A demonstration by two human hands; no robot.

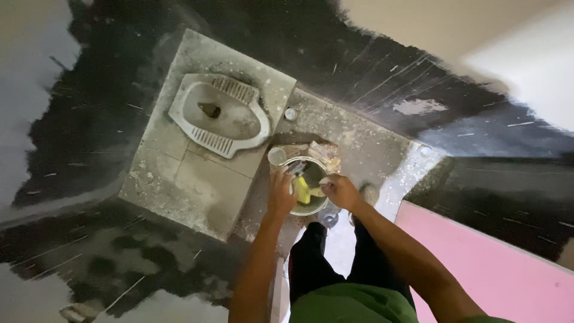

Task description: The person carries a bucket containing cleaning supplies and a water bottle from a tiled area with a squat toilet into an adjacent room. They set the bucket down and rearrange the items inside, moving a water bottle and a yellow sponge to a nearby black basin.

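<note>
A round metal bucket (309, 186) with something yellow inside stands on the speckled grey floor (365, 149), just right of a white ceramic squat toilet pan (219, 113). The left hand (281, 192) rests on the bucket's left rim, fingers curled over it. The right hand (341, 190) is closed around a small pale object at the right rim. A pink panel (490, 263) lies to the right.

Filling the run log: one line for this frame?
left hand on bucket rim | right hand over bucket, grip unclear | squat toilet pan beyond
</note>
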